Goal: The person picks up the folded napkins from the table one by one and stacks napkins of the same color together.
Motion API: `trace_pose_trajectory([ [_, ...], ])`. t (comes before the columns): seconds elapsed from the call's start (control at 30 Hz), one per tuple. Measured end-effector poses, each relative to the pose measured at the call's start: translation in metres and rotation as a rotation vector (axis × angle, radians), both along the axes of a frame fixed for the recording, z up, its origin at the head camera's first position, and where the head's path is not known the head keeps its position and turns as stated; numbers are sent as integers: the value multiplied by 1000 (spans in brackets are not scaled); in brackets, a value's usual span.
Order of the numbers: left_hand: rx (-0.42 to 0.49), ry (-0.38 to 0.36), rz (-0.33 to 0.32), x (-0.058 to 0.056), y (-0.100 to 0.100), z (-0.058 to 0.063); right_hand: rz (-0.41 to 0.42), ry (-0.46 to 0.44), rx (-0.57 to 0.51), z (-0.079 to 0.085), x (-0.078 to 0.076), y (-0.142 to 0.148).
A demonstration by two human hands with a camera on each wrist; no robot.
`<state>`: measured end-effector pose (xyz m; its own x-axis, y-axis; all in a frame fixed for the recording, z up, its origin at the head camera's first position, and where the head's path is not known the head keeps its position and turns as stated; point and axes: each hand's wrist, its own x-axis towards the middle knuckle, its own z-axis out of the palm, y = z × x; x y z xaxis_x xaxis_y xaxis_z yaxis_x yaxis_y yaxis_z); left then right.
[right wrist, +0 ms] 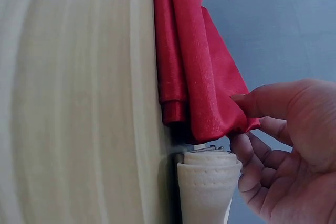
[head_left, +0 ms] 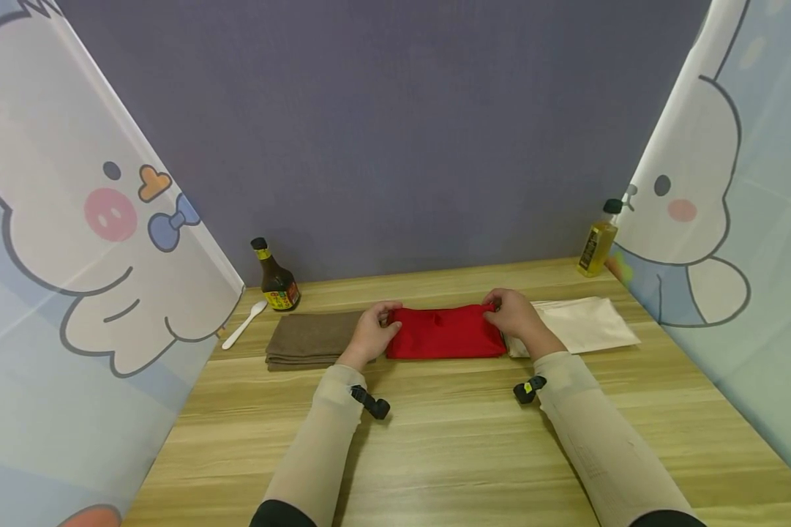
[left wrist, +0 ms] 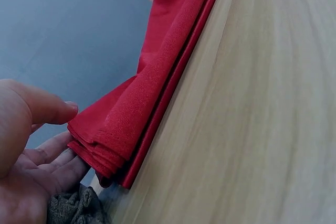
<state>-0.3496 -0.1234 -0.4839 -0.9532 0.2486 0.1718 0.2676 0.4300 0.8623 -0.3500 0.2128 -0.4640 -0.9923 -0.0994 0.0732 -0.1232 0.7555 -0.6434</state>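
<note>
A folded red cloth (head_left: 444, 337) lies on the table between two other folded cloths, its layers raised along the far side. My left hand (head_left: 374, 331) pinches its left end, thumb above and fingers beneath the stacked layers in the left wrist view. At the far right corner, my right hand (head_left: 515, 315) pinches the red fabric between thumb and fingers. A brown folded cloth (head_left: 312, 337) sits to the left, partly behind the left hand. On the right, a cream folded cloth (head_left: 582, 326) is partly covered by the right hand; its rolled-looking edge (right wrist: 207, 182) shows close below the red one.
A dark sauce bottle (head_left: 279, 282) stands at the back left, with a white spoon (head_left: 245, 325) beside it. At the back right is a bottle of yellow liquid (head_left: 598, 245). A grey panel (head_left: 395, 146) rises behind the wooden table (head_left: 454, 439), with printed side walls left and right.
</note>
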Motion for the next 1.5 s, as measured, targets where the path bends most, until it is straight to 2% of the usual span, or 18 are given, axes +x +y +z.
trace_pose_trajectory([
  [0.27,1,22,2,-2,1,-1,-9,3,-9,0,0,1],
  [0.63,47,26,-33,-1,1,-1,-42,8,-15,0,0,1],
  [1.0,60,31,-62,0,1,0,-20,19,-24,-3,-3,3],
  [1.27,78,44,-23,2,-2,2,-11,17,-27,-3,-4,0],
  [1.5,125,69,-10,6,-9,4,-6,30,-4,-1,2,-2],
])
